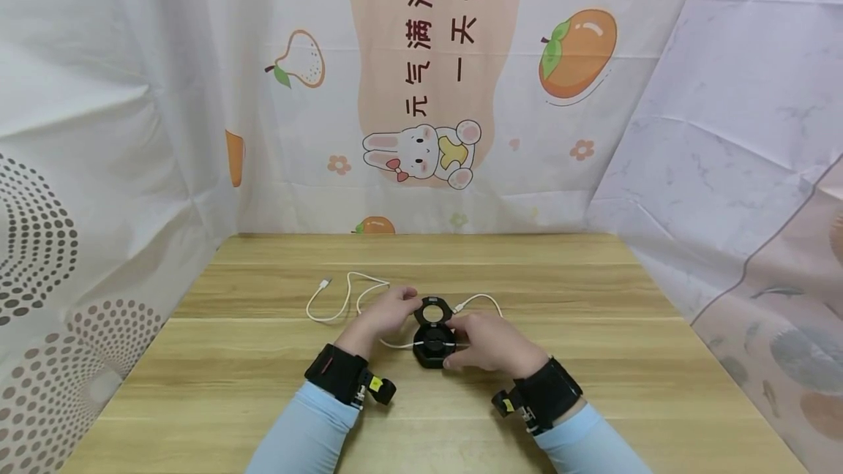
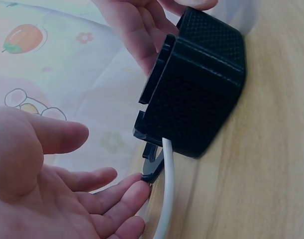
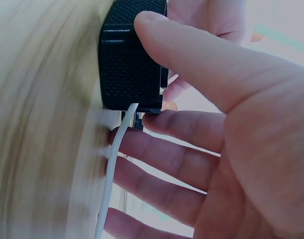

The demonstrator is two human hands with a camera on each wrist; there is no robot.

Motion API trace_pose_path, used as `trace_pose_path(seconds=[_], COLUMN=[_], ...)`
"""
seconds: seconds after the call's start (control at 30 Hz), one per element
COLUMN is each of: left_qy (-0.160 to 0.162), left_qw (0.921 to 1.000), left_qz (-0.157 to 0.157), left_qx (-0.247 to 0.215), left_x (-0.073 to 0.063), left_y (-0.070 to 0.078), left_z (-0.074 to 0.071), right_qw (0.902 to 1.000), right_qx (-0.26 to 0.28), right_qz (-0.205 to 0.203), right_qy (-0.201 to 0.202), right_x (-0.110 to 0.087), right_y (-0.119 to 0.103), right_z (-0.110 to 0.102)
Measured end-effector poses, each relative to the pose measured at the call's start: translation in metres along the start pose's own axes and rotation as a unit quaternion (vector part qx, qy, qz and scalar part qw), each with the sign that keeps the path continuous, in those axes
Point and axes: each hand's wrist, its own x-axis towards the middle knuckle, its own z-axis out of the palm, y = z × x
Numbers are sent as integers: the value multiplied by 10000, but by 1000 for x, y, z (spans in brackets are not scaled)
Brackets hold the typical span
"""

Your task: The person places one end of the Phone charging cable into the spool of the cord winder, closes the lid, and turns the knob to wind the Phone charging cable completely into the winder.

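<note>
A black octagonal cable case (image 1: 432, 363) stands on the table, its lid (image 1: 448, 313) with a round window swung back on the far side. A white charging cable (image 1: 398, 346) enters at the left and leaves at the right. My right hand (image 1: 490, 342) grips the case, thumb on the near side (image 3: 127, 74) and index finger by the hinge end. With fairly straight fingers, my left hand (image 1: 390, 311) touches the lid's edge; its thumb stands apart in the left wrist view. What lies inside the case is mostly hidden.
The cable's USB plug (image 1: 326, 283) lies at the back left beyond loose loops. Another connector (image 1: 459, 307) rests beside the lid on the right. Wooden tabletop (image 1: 263, 357) surrounds the case, and a printed cloth (image 1: 296, 152) hangs behind.
</note>
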Motion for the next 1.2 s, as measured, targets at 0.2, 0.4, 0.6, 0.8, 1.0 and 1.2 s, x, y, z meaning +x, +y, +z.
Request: trace_pose_path(seconds=[0.2,0.4,0.6,0.8,1.0,1.2], left_qy=[82,319,465,620,618,514], left_qw=[9997,9989,9963,9954,9949,9953], left_qz=[-62,214,419,359,330,379], left_qx=[-220,-259,-586,-634,-728,-734], left_x=[1,4,7,9,7,3], left_y=[-3,-6,-8,-10,-8,-6], left_z=[-1,-1,-2,-3,-3,-6], right_qw=[9999,9997,9998,9999,9998,9994], right_qx=[0,-144,-144,-71,98,218], right_qz=[-122,-115,-72,-37,-151,-244], right_qy=[67,136,102,74,83,70], right_x=[0,0,1,2,2,2], right_y=[0,2,6,8,7,9], right_z=[0,1,2,1,0,0])
